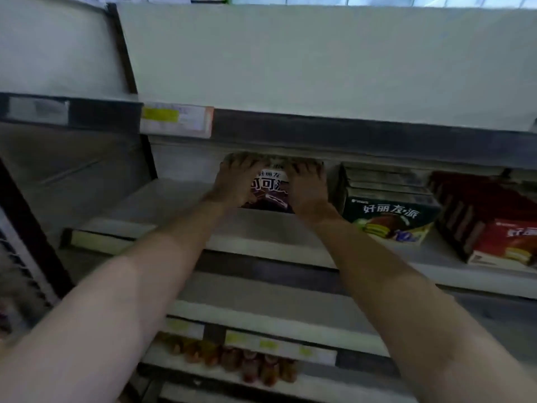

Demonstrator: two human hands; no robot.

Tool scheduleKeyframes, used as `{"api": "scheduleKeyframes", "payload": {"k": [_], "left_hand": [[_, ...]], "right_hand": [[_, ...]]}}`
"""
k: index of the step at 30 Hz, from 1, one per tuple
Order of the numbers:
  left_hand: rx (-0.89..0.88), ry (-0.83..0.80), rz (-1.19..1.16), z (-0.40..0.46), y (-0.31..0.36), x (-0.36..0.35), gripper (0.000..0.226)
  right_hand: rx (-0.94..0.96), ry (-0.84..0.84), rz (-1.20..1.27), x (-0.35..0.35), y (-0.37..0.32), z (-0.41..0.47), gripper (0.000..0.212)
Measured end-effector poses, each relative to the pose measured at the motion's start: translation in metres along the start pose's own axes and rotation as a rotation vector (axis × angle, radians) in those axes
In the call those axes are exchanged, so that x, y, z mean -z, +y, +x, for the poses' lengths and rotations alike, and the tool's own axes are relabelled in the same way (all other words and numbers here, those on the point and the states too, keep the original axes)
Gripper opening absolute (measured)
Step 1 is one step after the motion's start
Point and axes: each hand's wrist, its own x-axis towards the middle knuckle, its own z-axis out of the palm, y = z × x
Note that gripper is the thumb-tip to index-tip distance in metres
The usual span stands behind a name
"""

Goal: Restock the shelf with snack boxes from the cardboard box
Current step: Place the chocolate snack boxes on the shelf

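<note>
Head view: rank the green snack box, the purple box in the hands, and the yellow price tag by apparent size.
1. green snack box
2. purple box, partly hidden by both hands and farther back, so this is unsure
3. yellow price tag

left hand (232,181) + right hand (308,187): grip dark purple cardboard snack box (268,193) | white metal shelf (261,228) | beside green snack boxes (389,210)

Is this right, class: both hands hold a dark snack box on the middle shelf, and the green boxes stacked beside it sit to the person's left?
One thing is wrong. The head view shows the left hand and right hand holding the dark snack box on the middle shelf, but the green boxes are stacked to the person's right, not the left.
</note>
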Motion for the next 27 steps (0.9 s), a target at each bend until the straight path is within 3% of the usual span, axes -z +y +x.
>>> {"api": "scheduleKeyframes", "payload": {"k": [6, 11, 16, 20, 24, 27], "left_hand": [[-0.006, 0.093, -0.001, 0.002, -0.004, -0.010, 0.100], [-0.009, 0.110, -0.024, -0.005, -0.001, -0.003, 0.085], [-0.062, 0.288, -0.042, -0.026, 0.014, 0.013, 0.060], [-0.103, 0.057, -0.382, -0.038, 0.052, 0.026, 0.048], [-0.179, -0.048, -0.591, -0.042, 0.109, 0.040, 0.015], [-0.350, -0.082, -0.584, -0.047, 0.165, 0.048, 0.010]], "right_hand": [[-0.010, 0.023, -0.046, 0.000, -0.004, 0.000, 0.059], [-0.147, -0.052, -0.027, 0.010, -0.023, -0.007, 0.062], [-0.246, 0.142, -0.026, 0.021, -0.040, -0.033, 0.049], [-0.317, 0.094, 0.057, 0.036, -0.030, -0.060, 0.060], [-0.336, 0.196, 0.102, 0.063, 0.001, -0.116, 0.038], [-0.388, 0.228, 0.017, 0.085, 0.033, -0.174, 0.025]]}}
